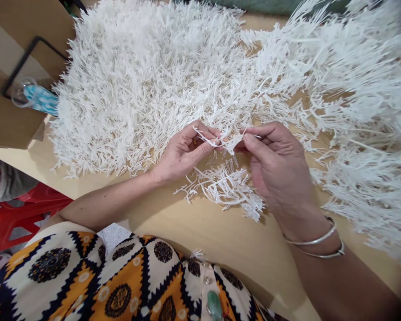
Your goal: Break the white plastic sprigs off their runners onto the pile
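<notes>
Between my two hands a small white feathery sprig [232, 143] is stretched, looking like a piece of plastic or dried foliage. My left hand [192, 147] pinches its stem end with thumb and forefinger. On the other side my right hand [277, 162], with a bangle at the wrist, pinches the sprig's tip between thumb and finger. Just below, a small loose cluster of white sprigs [225, 185] lies on the table [173, 223]. Beyond my hands spreads a large heap of white sprigs [147, 80].
More long white branches [361, 111] cover the table's right side. At the left stand a cardboard box [23, 120] with a black metal frame [23, 58] and a clear cup [23, 92] beside blue-white wrapping [42, 100]. A red plastic stool [26, 214] is below the table's left edge.
</notes>
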The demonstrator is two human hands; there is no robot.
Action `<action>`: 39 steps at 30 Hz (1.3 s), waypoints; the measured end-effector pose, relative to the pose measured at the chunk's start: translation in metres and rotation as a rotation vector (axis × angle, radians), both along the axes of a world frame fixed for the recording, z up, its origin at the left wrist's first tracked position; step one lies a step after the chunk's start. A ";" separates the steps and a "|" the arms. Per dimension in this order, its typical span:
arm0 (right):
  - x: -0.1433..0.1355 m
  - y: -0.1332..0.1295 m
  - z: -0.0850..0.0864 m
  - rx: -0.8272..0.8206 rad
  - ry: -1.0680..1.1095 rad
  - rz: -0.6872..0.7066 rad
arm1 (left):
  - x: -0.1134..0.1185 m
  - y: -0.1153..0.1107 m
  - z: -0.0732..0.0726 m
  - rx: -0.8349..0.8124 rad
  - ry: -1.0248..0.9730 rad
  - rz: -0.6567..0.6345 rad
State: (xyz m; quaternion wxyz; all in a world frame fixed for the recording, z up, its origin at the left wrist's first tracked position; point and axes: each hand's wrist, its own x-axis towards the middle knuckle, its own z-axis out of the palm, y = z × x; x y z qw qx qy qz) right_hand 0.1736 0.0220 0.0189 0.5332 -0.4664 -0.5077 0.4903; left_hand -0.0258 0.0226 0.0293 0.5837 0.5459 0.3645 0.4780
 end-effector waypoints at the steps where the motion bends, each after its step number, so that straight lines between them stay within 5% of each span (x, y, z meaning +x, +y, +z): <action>1: 0.000 0.000 0.001 0.003 0.001 -0.003 | 0.000 0.000 -0.001 -0.003 -0.013 -0.001; 11: 0.000 0.002 0.006 0.002 0.042 -0.031 | 0.001 0.000 -0.004 -0.029 -0.059 -0.003; 17: 0.002 -0.008 0.014 0.161 -0.343 -0.043 | 0.001 0.001 -0.005 -0.125 -0.062 -0.032; 22: 0.001 -0.013 0.016 0.331 -0.465 -0.045 | -0.003 0.001 0.001 -0.190 0.084 -0.162; 29: -0.003 -0.016 0.012 0.222 -0.402 -0.060 | 0.000 -0.003 0.000 -0.121 0.250 -0.088; 34: -0.014 -0.021 0.006 0.145 -0.275 -0.006 | 0.001 -0.003 -0.004 -0.090 0.224 0.047; 39: -0.014 -0.021 -0.001 0.113 -0.337 -0.063 | 0.001 -0.003 -0.005 -0.113 0.143 0.007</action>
